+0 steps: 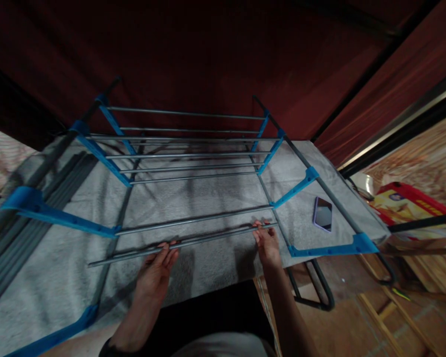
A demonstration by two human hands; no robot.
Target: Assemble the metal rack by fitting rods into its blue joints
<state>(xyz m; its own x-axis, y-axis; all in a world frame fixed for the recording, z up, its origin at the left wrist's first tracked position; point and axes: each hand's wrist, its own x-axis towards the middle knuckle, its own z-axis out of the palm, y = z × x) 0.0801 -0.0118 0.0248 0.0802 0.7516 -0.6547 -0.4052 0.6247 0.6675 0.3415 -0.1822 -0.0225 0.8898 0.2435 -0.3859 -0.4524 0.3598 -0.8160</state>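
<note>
A loose grey metal rod (208, 239) lies level in front of me, held by both hands. My left hand (156, 270) is closed on it near its left part, fingers curled over it. My right hand (267, 243) pinches it near its right end, close to a blue plastic bracket (293, 191). The rod sits within a rack frame (330, 198) of grey tubes and blue brackets lying over a grey cloth-covered surface (208, 193). Another rod (193, 218) is fitted just beyond, joined to the left blue bracket (55, 214).
A phone in a purple case (322, 213) lies on the cloth at right. Several rods span the far blue brackets (186, 148). Spare grey tubes (29, 198) lie at left. A red box (405, 203) and wooden slats (386, 307) are at lower right.
</note>
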